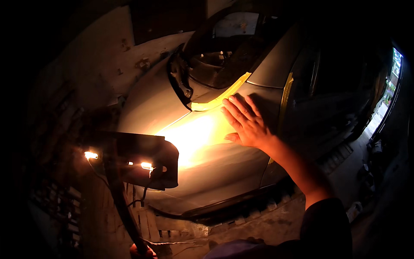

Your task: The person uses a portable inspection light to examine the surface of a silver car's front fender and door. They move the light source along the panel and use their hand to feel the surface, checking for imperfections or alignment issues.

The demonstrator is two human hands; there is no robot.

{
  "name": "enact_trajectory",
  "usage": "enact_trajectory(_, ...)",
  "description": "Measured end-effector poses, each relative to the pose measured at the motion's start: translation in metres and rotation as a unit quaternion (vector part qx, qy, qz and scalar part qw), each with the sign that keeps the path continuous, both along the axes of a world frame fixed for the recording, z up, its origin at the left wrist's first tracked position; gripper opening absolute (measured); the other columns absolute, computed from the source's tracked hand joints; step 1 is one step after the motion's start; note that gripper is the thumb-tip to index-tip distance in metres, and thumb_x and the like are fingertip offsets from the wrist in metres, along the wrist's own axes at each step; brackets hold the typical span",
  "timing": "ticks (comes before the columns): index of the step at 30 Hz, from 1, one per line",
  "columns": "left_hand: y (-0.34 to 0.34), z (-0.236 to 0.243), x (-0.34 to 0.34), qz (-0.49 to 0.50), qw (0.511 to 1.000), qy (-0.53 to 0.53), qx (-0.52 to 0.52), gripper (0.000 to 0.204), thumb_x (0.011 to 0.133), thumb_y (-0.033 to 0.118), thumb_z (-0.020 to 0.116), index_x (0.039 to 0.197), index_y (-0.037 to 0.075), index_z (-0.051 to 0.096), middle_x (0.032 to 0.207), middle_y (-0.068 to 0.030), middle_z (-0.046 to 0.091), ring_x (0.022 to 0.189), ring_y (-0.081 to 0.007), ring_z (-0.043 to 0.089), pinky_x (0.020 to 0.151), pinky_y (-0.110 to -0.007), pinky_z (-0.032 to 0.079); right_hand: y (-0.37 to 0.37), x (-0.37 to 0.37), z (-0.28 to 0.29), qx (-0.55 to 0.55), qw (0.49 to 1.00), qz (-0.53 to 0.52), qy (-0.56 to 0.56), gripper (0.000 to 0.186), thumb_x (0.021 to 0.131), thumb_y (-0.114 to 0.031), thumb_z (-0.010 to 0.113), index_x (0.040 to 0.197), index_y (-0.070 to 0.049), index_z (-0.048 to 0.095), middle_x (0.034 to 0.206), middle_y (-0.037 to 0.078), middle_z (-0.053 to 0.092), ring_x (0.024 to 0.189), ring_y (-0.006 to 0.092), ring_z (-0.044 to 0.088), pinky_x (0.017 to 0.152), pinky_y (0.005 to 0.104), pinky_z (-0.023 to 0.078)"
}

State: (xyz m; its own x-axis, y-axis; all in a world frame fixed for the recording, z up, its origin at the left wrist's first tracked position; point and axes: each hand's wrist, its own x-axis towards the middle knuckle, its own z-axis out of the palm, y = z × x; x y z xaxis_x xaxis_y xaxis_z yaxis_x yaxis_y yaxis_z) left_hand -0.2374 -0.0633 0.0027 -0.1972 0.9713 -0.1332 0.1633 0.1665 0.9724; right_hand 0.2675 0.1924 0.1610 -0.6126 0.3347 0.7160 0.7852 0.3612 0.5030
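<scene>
My right hand (248, 123) reaches across a silver-grey car body panel (233, 162), palm down and fingers spread. Its fingertips are close to a strip of yellow masking tape (222, 98) that edges a dark curved opening. Whether the palm presses on the panel or hovers just over it, I cannot tell. At the lower edge, my left hand (143, 251) is closed round the pole of a lamp (148, 159), partly cut off by the frame. The lamp's dark housing tilts toward the panel and throws a bright glow on it, left of my right hand.
A second strip of yellow tape (285, 97) runs down a panel seam to the right. Thin wires (172, 243) trail from the lamp pole. Slatted wood (148, 224) lies below the car. Daylight enters by an opening (388, 93) at far right; the surroundings are very dark.
</scene>
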Motion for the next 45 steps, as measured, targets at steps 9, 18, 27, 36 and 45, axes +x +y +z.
enact_trajectory(9,-0.012,-0.027,-0.018,0.028,0.997,-0.033,0.059,0.031,0.075,0.021,0.073,0.085,0.005,0.048,0.060,-0.0047,0.055,0.048,-0.0142,0.059,0.041,-0.027,0.052,0.017,-0.096,-0.006,-0.106,0.994,-0.027,-0.014,0.077,0.085,-0.054,0.055,0.131,0.007,0.049,0.136,0.026,0.048,0.133,0.0380,0.041,0.115,0.0501,0.023)
enact_trajectory(18,-0.005,-0.021,-0.016,0.027,0.990,-0.083,0.115,0.041,0.076,0.032,0.077,0.089,0.005,0.049,0.060,-0.0056,0.056,0.046,-0.0142,0.057,0.039,-0.026,0.049,0.028,-0.218,-0.046,-0.153,0.987,0.002,-0.053,0.056,0.086,-0.047,0.054,0.121,-0.004,0.061,0.139,0.022,0.048,0.135,0.0373,0.038,0.112,0.0573,0.026)
enact_trajectory(27,0.004,-0.025,-0.018,-0.026,0.992,-0.073,0.097,0.038,0.076,0.028,0.075,0.091,0.004,0.049,0.062,-0.0071,0.057,0.049,-0.0152,0.058,0.039,-0.028,0.049,0.004,-0.089,-0.091,-0.101,0.994,0.018,0.033,0.073,0.086,-0.054,0.056,0.145,-0.014,0.042,0.157,0.006,0.028,0.148,0.0302,0.015,0.119,0.0544,0.007)
enact_trajectory(36,0.032,-0.025,0.007,-0.082,0.988,-0.086,0.094,0.024,0.072,0.011,0.069,0.085,0.003,0.050,0.063,-0.0086,0.058,0.049,-0.0164,0.060,0.042,-0.028,0.053,-0.005,0.035,-0.037,0.024,0.971,-0.070,0.229,0.082,0.093,-0.050,0.049,0.149,0.003,0.023,0.156,0.025,0.020,0.145,0.0422,0.018,0.115,0.0605,0.012)
enact_trajectory(45,0.039,-0.010,0.021,-0.110,0.991,-0.067,0.033,0.016,0.070,0.007,0.066,0.077,0.000,0.053,0.059,-0.0103,0.059,0.048,-0.0188,0.061,0.044,-0.030,0.054,0.002,-0.062,-0.109,-0.007,0.988,0.002,0.154,0.074,0.081,-0.032,0.057,0.144,0.001,0.037,0.154,0.018,0.032,0.145,0.0316,0.025,0.118,0.0551,0.009)
